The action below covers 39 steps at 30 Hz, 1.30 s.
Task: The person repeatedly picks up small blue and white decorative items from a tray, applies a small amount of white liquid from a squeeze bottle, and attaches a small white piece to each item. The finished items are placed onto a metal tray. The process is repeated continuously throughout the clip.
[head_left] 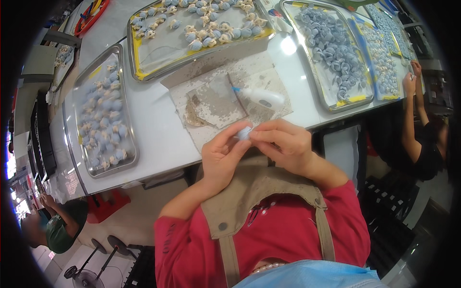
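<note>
Between my two hands, just over the table's near edge, is a small light-blue shell-shaped piece (244,133). My left hand (224,152) pinches it between thumb and forefinger. My right hand (283,143) has its fingertips pressed together at the piece's right side; whether they hold a tiny part of their own is hidden. Beyond my hands a stained cardboard sheet (276,81) lies on the table, with a darker square board (216,103) on it. A white squeeze bottle (263,97) with a blue tip rests there on its side.
A metal tray (136,144) of blue-and-cream figures stands at left, and a larger tray (149,74) of similar figures at the back. Right of me, another tray (329,103) holds blue shell-shaped pieces. Co-workers sit at the far right (418,144) and lower left (62,225).
</note>
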{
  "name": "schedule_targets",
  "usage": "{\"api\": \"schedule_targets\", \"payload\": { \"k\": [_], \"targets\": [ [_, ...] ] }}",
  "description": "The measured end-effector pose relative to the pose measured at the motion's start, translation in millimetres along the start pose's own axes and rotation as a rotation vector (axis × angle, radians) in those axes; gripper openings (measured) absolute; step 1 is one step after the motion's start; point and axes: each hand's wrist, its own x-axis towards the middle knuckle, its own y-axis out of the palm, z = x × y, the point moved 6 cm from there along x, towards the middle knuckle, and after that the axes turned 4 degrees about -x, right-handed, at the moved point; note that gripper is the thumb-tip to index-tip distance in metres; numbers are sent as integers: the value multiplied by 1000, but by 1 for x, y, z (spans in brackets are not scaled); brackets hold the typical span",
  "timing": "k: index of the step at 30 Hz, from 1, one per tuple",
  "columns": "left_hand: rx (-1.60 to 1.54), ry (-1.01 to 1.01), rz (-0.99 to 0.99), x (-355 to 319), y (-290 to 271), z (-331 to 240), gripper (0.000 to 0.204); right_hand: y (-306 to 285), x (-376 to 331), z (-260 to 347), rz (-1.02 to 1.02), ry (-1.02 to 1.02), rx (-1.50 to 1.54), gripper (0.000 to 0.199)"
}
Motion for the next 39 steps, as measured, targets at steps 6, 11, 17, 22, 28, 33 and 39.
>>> {"api": "schedule_targets", "payload": {
  "k": [6,11,17,22,28,33,39],
  "targets": [
    [-16,-1,28,0,4,-3,31,-2,2,1,-14,-72,28,20],
    [42,96,137,0,2,-7,33,1,-2,-16,29,-46,170,29],
    [-3,130,219,-4,9,-14,40,22,-2,-27,294,448,816,47],
    [117,162,238,-4,8,-16,39,19,-1,-25,361,366,659,45],
    [191,148,247,-5,7,-22,29,18,-1,-20,326,320,701,39],
    [205,140,256,-6,10,-25,26,18,-2,-19,339,322,736,36],
    [205,156,281,-3,12,-24,26,17,-3,-23,328,308,746,35]
  ]
}}
